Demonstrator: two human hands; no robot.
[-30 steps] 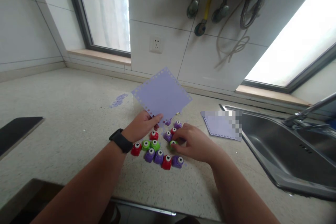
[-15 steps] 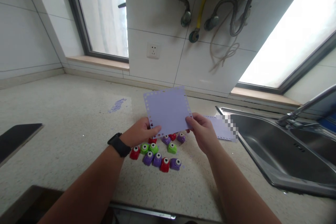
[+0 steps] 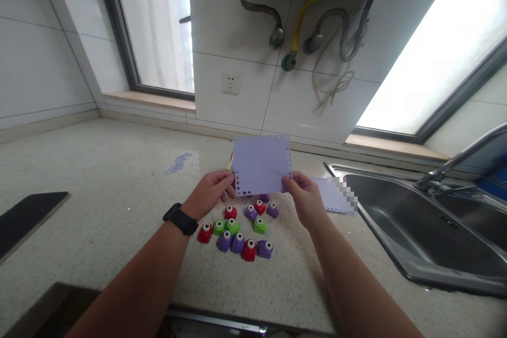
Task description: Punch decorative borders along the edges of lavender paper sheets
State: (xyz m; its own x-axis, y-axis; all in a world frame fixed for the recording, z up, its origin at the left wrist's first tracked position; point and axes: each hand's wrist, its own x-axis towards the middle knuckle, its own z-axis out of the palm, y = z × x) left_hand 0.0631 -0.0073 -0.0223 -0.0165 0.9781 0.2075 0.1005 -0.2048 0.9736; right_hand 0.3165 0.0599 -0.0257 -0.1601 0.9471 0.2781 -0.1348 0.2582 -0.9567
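Right hand (image 3: pixel 307 198) pinches lilac sheet (image 3: pixel 261 163) | left hand (image 3: pixel 212 193): grip unclear | rear punch (image 3: pixel 265 198) partly hidden

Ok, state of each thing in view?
Held sheet: raised, bottom edge only partly punched
Right hand: pinching the sheet
Left hand: by the sheet's left edge, grip unclear
Second sheet: lying down, punched, partly pixelated
Craft punches: grouped on the counter
Purple bits: scattered
Wall socket: nothing plugged in

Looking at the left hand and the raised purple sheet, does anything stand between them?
Nothing visible does. The left hand is by the lower left edge of the purple sheet; whether it touches is unclear. The right hand pinches the opposite edge. The craft punches lie on the counter below, not between them.
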